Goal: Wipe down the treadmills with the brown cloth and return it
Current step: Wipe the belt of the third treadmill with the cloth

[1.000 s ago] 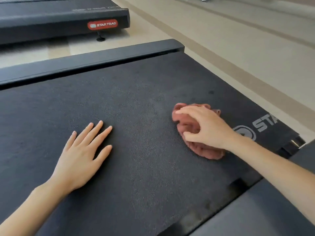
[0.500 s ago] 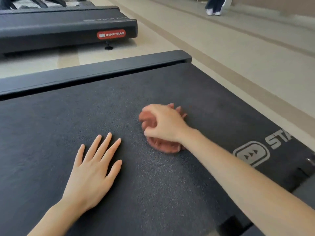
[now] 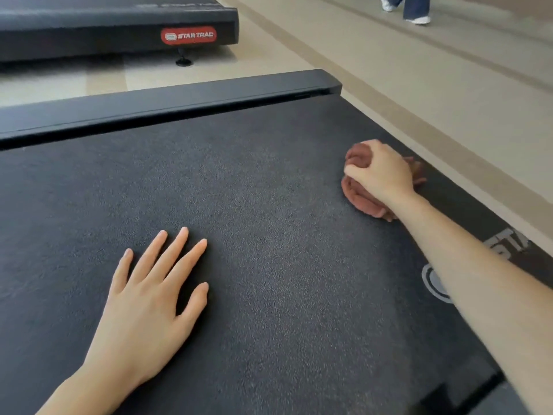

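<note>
Now right hand (image 3: 380,172) clutches bunched brown cloth (image 3: 360,196), axis unclear; left hand (image 3: 144,310) flat, spread.

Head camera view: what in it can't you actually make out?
All in the head view:
- Cloth: its middle is hidden under the gripping right hand.
- Belt logo: mostly covered by the right forearm; only a few letters show.
- Person walking: only lower legs and shoes show, the rest cut off by the top edge.
- Far treadmill: cut off by the top and left edges.
</note>
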Motion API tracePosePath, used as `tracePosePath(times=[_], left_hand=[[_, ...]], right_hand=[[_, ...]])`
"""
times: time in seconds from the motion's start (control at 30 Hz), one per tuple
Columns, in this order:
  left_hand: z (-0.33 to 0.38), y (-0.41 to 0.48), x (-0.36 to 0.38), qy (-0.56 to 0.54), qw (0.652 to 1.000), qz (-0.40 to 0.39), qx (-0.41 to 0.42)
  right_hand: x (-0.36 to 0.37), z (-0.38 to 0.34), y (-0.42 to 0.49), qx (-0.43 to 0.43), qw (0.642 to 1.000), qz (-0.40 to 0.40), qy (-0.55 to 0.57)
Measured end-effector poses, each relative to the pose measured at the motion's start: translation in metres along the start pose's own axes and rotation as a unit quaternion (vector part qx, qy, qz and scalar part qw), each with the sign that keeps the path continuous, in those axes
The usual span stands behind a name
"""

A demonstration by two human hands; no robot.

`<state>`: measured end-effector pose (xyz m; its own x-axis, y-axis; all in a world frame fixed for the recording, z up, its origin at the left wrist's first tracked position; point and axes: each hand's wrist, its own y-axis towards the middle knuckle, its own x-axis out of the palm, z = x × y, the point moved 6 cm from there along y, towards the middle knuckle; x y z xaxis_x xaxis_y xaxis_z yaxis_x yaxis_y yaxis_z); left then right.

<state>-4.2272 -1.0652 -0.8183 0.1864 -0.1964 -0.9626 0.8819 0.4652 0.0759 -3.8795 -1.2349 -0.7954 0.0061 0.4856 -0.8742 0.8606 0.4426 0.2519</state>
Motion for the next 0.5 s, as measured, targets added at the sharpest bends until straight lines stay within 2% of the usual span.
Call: tracePosePath(times=[0.17, 0.27, 0.33, 0.4, 0.5], left_hand=[[0.001, 0.0, -0.001, 0.006, 1.0, -0.002, -0.004], [0.0, 0.0, -0.002, -0.006, 1.0, -0.004, -0.004], [-0.002, -0.001, -0.002, -0.016, 1.0, -0.006, -0.002], [-0.004, -0.002, -0.003, -0.02, 1.0, -0.005, -0.001], [-0.005, -0.003, -0.001, -0.012, 1.0, -0.008, -0.001]], right_hand=[[0.037, -0.106, -0.022, -0.13, 0.99, -0.059, 0.016], [0.046, -0.156, -0.07, -0.236, 0.967, -0.087, 0.045], [0.044, -0.161, -0.107, -0.293, 0.944, -0.123, 0.083], [0.03, -0.137, -0.12, -0.29, 0.939, -0.149, 0.107], [0.003, -0.063, -0.08, -0.156, 0.98, -0.102, 0.065]])
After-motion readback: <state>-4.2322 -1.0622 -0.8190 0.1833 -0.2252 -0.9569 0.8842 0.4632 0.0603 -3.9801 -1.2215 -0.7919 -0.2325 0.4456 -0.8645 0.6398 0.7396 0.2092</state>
